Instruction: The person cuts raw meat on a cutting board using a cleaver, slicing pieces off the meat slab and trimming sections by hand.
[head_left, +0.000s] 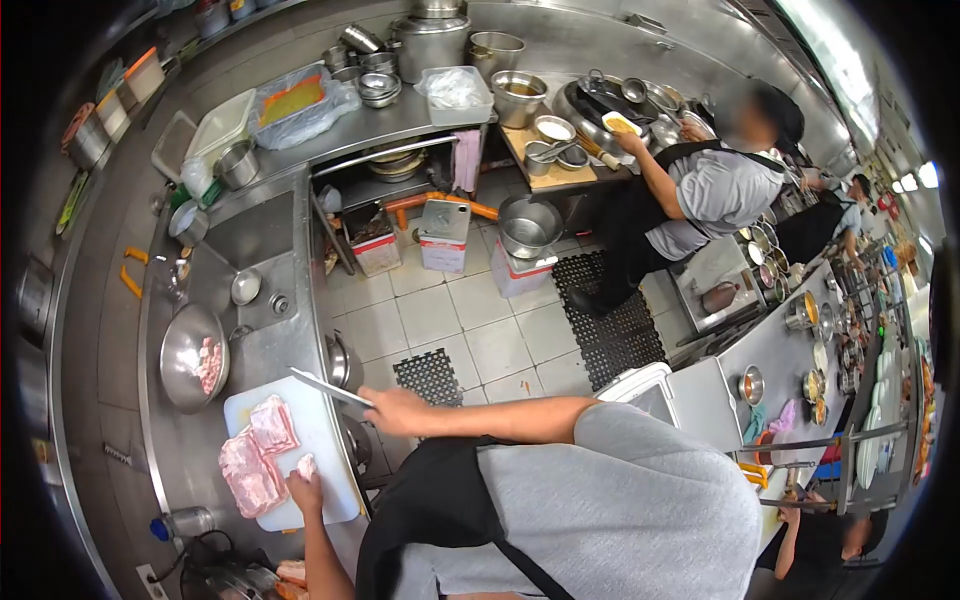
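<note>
We stand at the steel surface with cutting partly done, as far as we can judge. Small pink pieces of meat already lie in the metal bowl, while two larger slabs, the upper one and the lower one, remain side by side on the white cutting board, so much seems left to cut. Our right hand has its fingers closed round the handle of a knife, the blade raised above the board's edge, touching no meat. Our left hand is at the board beside the slabs, its fingers at a small pale piece; we cannot tell how far they are closed or whether they grip it.
</note>
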